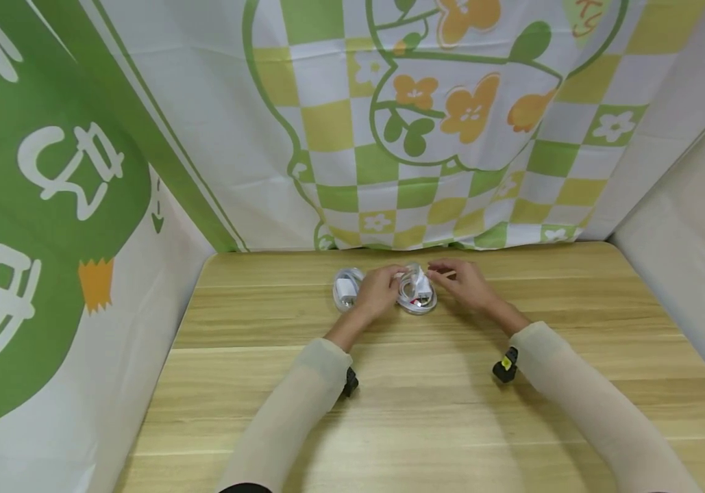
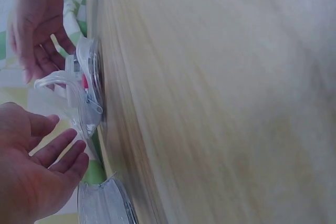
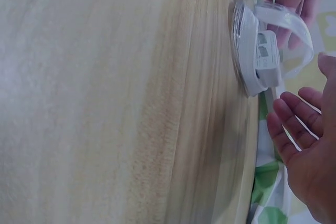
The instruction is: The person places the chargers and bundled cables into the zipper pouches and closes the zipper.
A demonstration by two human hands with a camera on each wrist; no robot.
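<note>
Near the table's back edge lies a clear round zip pouch [image 1: 415,307] with a coiled white cable and a white charger plug [image 3: 268,59] inside. Its clear flap [image 3: 294,22] stands raised, and a small red piece [image 2: 84,81] shows in it. My left hand [image 1: 379,291] is at the pouch's left side, fingers loosely bent and apart from it in the left wrist view. On the other side my right hand [image 1: 466,282] has its fingers spread, holding nothing. A second clear pouch [image 1: 346,290] with a white charger and cable sits left of my left hand, partly hidden by it.
The wood-grain table [image 1: 426,411] extends toward me. Behind it hangs a green and yellow checked curtain [image 1: 438,185], touching the back edge. Fabric walls [image 1: 167,301] stand at both sides. A black camera [image 1: 505,366] is strapped at my right wrist.
</note>
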